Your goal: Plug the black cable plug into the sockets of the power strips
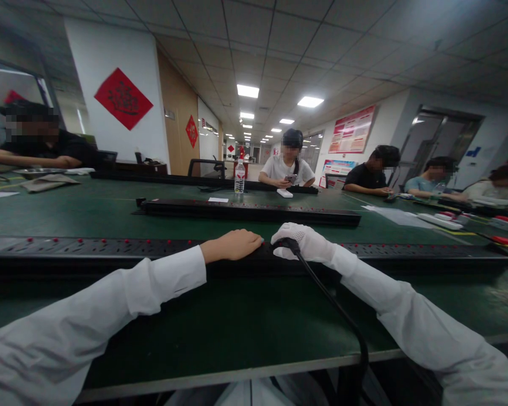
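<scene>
A long black power strip (131, 247) with sockets and several red buttons lies across the green table in front of me. Bare and palm down, my left hand (235, 245) rests on the strip's middle with its fingers stretched out, fingertips beside a red button. Just to the right, my right hand (301, 239), in a white glove, is closed around a black plug (288, 245) at the strip's top face. Whether the plug sits in a socket is hidden by the hand. From the plug, a black cable (342, 307) runs down over the table's near edge.
Farther back lies a shorter black power strip (254, 212), with a water bottle (239, 177) behind it. A person (288, 166) sits opposite with a phone; others sit left and right. Papers (400, 216) and red items lie at the right. The table's near edge (254, 373) is close.
</scene>
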Action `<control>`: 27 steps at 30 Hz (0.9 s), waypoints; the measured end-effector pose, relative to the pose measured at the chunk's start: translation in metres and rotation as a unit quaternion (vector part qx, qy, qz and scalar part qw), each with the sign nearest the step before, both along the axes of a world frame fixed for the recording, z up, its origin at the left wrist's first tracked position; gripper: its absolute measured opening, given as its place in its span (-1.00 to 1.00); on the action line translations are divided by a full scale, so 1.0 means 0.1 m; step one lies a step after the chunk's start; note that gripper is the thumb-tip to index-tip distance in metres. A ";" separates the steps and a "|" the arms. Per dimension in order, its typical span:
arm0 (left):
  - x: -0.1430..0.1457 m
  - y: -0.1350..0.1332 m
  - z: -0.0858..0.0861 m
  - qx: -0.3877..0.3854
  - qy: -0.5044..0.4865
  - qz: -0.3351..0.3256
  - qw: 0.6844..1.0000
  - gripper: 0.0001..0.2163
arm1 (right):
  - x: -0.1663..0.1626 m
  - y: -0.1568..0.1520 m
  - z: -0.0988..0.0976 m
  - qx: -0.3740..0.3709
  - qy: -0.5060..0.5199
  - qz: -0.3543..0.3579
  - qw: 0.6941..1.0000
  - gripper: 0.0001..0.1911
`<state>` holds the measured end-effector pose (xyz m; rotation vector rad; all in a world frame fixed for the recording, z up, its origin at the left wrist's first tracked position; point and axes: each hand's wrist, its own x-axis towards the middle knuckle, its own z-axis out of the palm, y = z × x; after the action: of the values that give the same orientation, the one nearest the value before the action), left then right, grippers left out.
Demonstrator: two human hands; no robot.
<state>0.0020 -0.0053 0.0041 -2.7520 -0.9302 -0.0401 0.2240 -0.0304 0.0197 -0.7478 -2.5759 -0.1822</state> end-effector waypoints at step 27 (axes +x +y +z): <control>0.00 0.00 -0.01 0.011 0.006 -0.005 1.000 -0.76 | 0.01 -0.02 -0.01 0.012 0.005 -0.024 1.000 -0.74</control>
<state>0.0015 -0.0054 0.0034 -2.7329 -0.9082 -0.0364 0.2248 -0.0322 0.0185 -0.7990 -2.5434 -0.2241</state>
